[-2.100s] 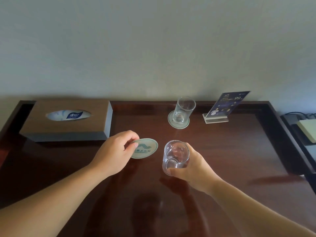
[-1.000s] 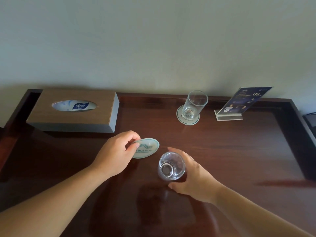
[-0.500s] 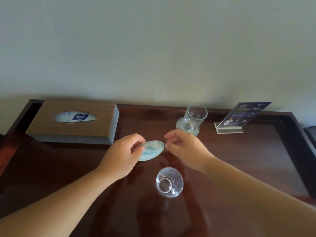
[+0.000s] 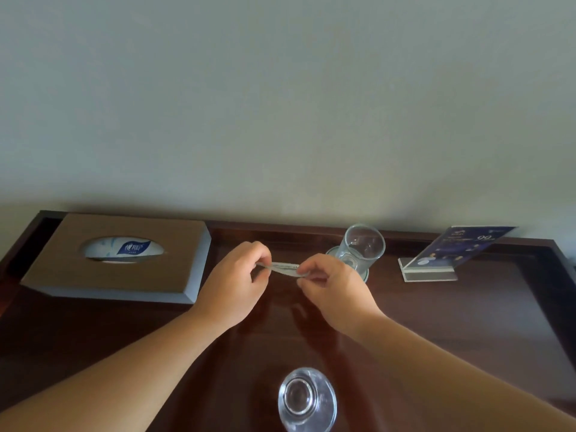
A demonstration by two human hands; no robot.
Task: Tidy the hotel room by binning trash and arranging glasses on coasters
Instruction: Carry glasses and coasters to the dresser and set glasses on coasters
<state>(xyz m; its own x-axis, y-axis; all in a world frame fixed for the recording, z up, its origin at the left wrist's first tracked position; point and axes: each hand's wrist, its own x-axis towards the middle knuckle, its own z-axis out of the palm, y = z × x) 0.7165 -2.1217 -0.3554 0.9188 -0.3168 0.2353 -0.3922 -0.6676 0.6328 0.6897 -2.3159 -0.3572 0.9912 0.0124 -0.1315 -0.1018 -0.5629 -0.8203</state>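
A pale green coaster (image 4: 284, 268) is held nearly edge-on above the dark wooden desk (image 4: 452, 332), pinched on its left rim by my left hand (image 4: 235, 283) and on its right rim by my right hand (image 4: 332, 289). One clear glass (image 4: 307, 400) stands free on the desk near the front edge, below both hands. A second clear glass (image 4: 361, 249) stands on another coaster (image 4: 364, 274) at the back, just right of my right hand.
A brown tissue box (image 4: 124, 260) sits at the back left. A slanted acrylic card stand (image 4: 448, 255) stands at the back right. The desk has a raised rim and meets a plain wall behind.
My right hand let go of the near glass, leaving it on the desk, and moved up to grip the coaster's right edge. Both hands carried the coaster farther back.
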